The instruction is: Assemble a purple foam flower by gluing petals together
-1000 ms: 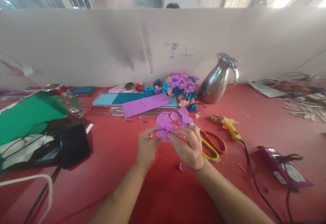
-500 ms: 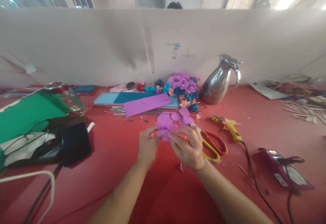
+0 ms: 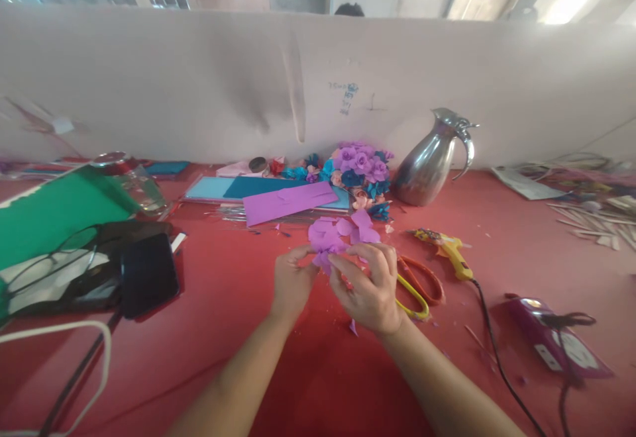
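Between my hands is a purple paper flower, held above the red table. My left hand pinches it from the left side and below. The fingertips of my right hand close on its petals from the right. Loose purple petal cut-outs lie just behind the flower. Beside my right hand are scissors with one red and one yellow handle; their blades are hidden. A purple paper strip rests over blue paper sheets behind my hands.
Finished paper flowers stand by the wall next to a steel jug. To the right lie a yellow glue gun with its cord and a purple power box. A phone, glasses and a glass jar are at left.
The flower has tipped slightly, and my right fingers have moved in closer on its petals. The whole view has shifted a little.
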A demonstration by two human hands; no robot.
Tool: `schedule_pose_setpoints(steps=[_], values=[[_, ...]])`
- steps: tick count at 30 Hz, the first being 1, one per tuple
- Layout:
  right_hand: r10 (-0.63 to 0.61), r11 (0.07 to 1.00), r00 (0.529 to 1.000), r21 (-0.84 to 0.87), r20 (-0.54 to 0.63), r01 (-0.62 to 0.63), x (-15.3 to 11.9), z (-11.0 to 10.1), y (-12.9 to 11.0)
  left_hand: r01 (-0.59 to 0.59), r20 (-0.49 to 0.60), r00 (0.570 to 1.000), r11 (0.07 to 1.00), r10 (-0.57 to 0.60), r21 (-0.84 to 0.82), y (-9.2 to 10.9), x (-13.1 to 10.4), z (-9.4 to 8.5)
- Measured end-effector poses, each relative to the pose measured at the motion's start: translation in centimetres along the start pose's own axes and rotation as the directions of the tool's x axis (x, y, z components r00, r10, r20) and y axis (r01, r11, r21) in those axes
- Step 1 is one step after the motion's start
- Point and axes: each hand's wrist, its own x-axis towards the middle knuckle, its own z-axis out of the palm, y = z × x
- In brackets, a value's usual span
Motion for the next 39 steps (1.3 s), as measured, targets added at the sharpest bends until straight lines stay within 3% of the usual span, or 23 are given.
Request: schedule_pose_setpoints(steps=[19,30,39], values=[[0.006,1.0,1.0,0.003,-0.016,-0.006,0.1,-0.2,-0.5,0.013,-0.054,0.999,0.996,-0.009,0.086,-0.3,0.1,0.0],[-0.022,0.995,1.0,-0.102,0.019,0.024,0.0,0.2,-1.4,-0.231,-0.025,0.97,0.946,0.243,0.228,-0.5,-0.4,0.4],[0.169,0.986,0.984,0.01,-0.054,-0.169,0.2,0.8,-2.7,-0.193,-0.06,0.976,0.963,0.208,0.191,-0.4,-0.6,0.6]])
